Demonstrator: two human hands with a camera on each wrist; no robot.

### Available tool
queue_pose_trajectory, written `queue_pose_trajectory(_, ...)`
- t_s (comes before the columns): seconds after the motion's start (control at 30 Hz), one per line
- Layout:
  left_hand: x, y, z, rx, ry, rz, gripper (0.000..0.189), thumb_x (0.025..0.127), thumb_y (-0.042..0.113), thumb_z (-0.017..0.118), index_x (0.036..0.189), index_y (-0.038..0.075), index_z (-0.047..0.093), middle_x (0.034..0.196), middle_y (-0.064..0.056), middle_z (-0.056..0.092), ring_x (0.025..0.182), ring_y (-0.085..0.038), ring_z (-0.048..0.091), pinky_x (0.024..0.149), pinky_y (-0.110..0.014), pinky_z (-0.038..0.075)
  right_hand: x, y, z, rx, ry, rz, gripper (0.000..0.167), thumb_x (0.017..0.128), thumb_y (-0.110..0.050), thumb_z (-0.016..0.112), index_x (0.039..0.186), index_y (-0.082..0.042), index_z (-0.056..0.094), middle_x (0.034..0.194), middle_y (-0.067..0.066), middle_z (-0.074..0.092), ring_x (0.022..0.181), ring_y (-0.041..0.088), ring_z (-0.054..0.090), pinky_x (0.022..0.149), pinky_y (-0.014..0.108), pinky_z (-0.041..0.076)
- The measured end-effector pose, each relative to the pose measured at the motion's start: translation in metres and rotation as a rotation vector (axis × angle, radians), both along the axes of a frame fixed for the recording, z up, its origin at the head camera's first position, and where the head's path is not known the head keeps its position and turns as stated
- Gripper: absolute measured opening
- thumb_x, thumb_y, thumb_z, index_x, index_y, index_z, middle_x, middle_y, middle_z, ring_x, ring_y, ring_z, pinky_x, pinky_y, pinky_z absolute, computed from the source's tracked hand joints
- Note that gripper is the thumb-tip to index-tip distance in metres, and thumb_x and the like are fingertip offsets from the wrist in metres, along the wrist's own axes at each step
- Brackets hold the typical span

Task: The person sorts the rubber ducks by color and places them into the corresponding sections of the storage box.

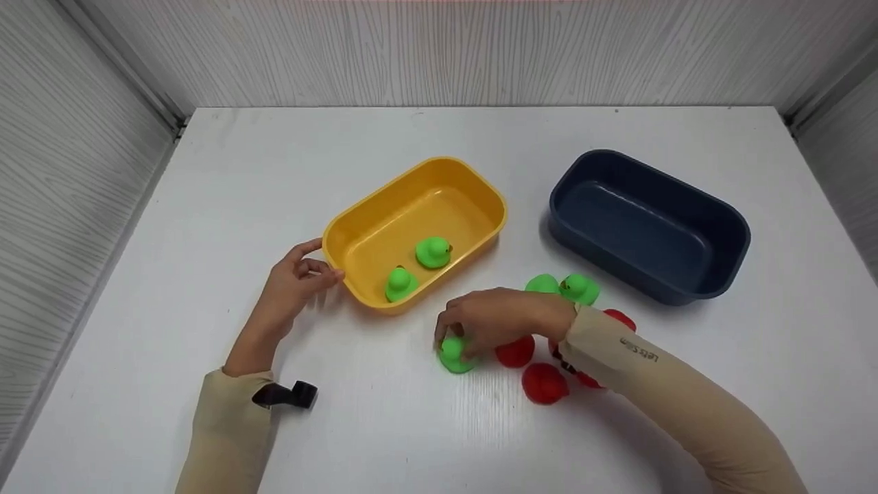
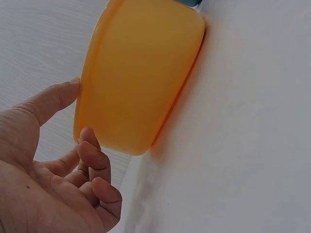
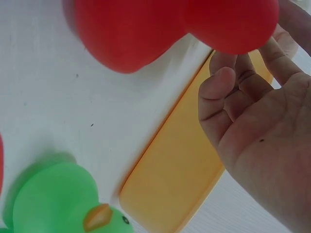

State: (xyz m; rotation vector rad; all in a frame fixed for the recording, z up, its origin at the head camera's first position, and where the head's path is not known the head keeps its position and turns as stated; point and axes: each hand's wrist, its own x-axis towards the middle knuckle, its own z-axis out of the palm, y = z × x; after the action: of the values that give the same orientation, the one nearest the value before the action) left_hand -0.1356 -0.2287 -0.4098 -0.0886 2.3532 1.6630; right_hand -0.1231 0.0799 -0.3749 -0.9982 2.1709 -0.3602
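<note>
My right hand (image 1: 487, 319) has its fingers and thumb around a green rubber duck (image 1: 453, 355) on the table, in front of the yellow tub (image 1: 449, 168). In the right wrist view, a red duck (image 3: 131, 34) hides the fingertips and the held duck. My left hand (image 1: 291, 288) touches the tub's left end with its fingertips; the left wrist view shows the other fingers loosely bent beside the outer wall. Inside the tub lie two green ducks, one near the middle (image 1: 433, 252), the other by the near corner (image 1: 400, 284).
Several red ducks (image 1: 544, 383) lie around the right forearm, which partly covers them. Two more green ducks (image 1: 579, 289) sit just beyond the right wrist. A dark blue tub (image 1: 651, 271) stands at the right, with no ducks visible inside. Wood-grain panels (image 1: 480, 55) border the white table.
</note>
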Motion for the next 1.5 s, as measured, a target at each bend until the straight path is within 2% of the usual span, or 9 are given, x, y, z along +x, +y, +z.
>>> queue_pose_trajectory(0.17,0.0,-0.001,0.0,0.009,0.005,-0.006,0.072,0.088,0.026,0.071,0.147,0.011,0.034,0.088,0.009,0.059,0.082,-0.013,0.055,0.071,-0.02,0.043,0.001,0.0,0.002,0.006,-0.018,-0.014,0.031,0.086,-0.015,0.069,0.113,-0.03,0.066,0.096,-0.006,0.059,0.089,0.014,0.053,0.081,0.03,0.045)
queue_pose_trajectory(0.43,-0.001,-0.001,0.0,-0.002,-0.002,-0.007,0.073,0.087,0.029,0.071,0.148,0.011,0.033,0.089,0.008,0.059,0.082,-0.012,0.056,0.068,-0.02,0.043,0.001,0.003,0.008,-0.005,-0.034,-0.029,0.031,0.087,-0.019,0.07,0.115,-0.028,0.065,0.097,-0.005,0.06,0.09,0.015,0.054,0.08,0.029,0.047)
queue_pose_trajectory(0.8,-0.002,-0.001,0.001,-0.005,-0.01,0.0,0.074,0.087,0.03,0.072,0.148,0.013,0.033,0.089,0.009,0.06,0.08,-0.014,0.051,0.066,-0.022,0.04,-0.008,0.017,0.037,-0.063,0.001,-0.025,0.034,0.088,-0.02,0.07,0.121,-0.019,0.062,0.101,0.001,0.065,0.087,0.016,0.056,0.079,0.028,0.048)
queue_pose_trajectory(1.17,0.0,0.0,-0.001,0.013,-0.017,0.012,0.072,0.088,0.025,0.071,0.148,0.012,0.033,0.087,0.009,0.06,0.081,-0.013,0.052,0.072,-0.021,0.044,-0.015,0.036,0.062,-0.161,-0.014,-0.113,0.034,0.089,-0.022,0.069,0.122,-0.02,0.06,0.097,0.0,0.064,0.089,0.017,0.056,0.074,0.027,0.051)
queue_pose_trajectory(1.37,0.001,-0.001,0.0,-0.013,-0.017,0.016,0.072,0.088,0.026,0.071,0.148,0.012,0.033,0.088,0.009,0.059,0.081,-0.014,0.051,0.071,-0.02,0.045,-0.021,0.041,0.065,-0.187,0.008,-0.144,0.035,0.09,-0.021,0.067,0.124,-0.019,0.059,0.1,0.001,0.064,0.091,0.017,0.057,0.079,0.029,0.05)
queue_pose_trajectory(1.5,0.0,0.0,0.001,-0.021,-0.013,0.016,0.072,0.088,0.028,0.071,0.148,0.012,0.033,0.089,0.008,0.059,0.082,-0.014,0.052,0.071,-0.019,0.045,-0.027,0.047,0.065,-0.223,0.022,-0.199,0.034,0.09,-0.019,0.067,0.123,-0.019,0.059,0.099,0.002,0.063,0.091,0.018,0.056,0.079,0.03,0.05)
